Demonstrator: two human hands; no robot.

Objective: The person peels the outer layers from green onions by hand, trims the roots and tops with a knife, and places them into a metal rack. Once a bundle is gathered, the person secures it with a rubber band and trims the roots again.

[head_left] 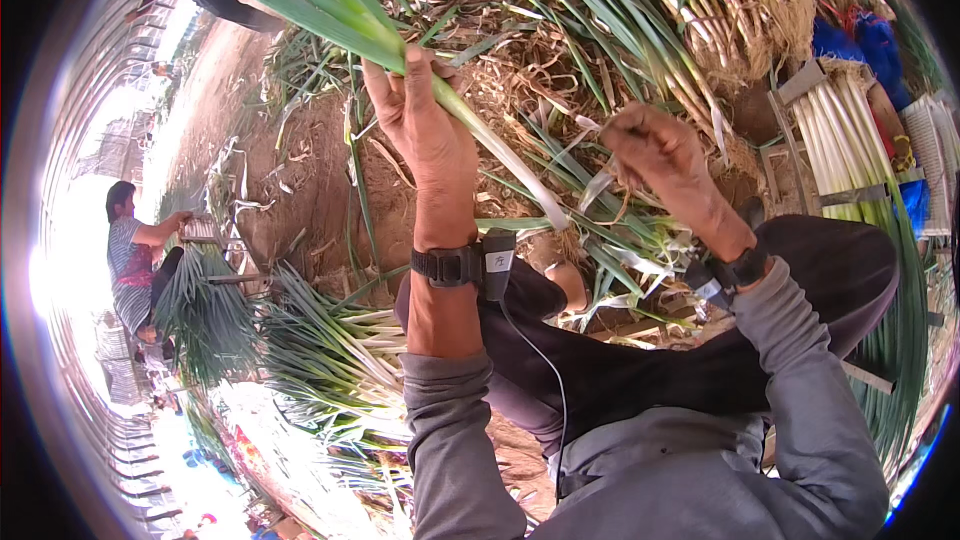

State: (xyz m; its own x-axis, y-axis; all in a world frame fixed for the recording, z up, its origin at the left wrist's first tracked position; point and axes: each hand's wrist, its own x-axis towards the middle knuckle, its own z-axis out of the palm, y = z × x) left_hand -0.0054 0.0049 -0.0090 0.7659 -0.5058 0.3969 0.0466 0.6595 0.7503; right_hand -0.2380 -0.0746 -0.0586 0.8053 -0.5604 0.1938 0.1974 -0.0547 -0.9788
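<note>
My left hand (430, 130) is closed round a long green onion (490, 140), held just where its white stalk turns into broad green leaves. The leaves rise to the upper left and the white root end slants down to the right. To the right of that end my right hand (660, 155) hangs apart from the stalk, its fingers curled together. Pale dry strips show near these fingertips, but what they hold, if anything, is too small to make out. Below both hands, peeled leaves (640, 260) lie scattered before my folded legs.
Unpeeled green onions (690, 10) with roots lie at the upper right. A bundle of white stalks (840, 130) rests in a frame at the right. More green onions (340, 350) lie at my left. Farther left, a person in a striped shirt (130, 265) works at another bundle.
</note>
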